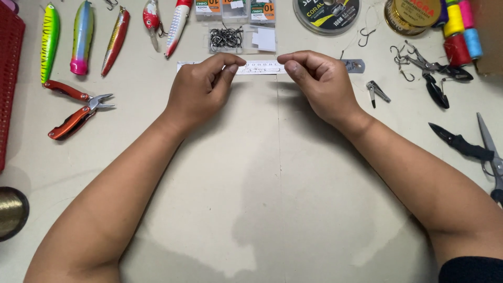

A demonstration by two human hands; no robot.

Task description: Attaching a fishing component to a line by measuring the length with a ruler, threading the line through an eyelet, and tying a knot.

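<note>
Beige table (262, 209) fills the view. Left hand (201, 89) at eleven o'clock and right hand (319, 81) at one o'clock, fingertips pinched shut; any line between them can't be made out. Steel ruler (259, 68) lies just behind them, orange pliers (78, 107) at nine.

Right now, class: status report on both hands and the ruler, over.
Left hand and right hand pinched shut, fingertips apart, above the flat steel ruler. Anything held is too fine to see. Nail clipper lies right; nothing blocking.
</note>
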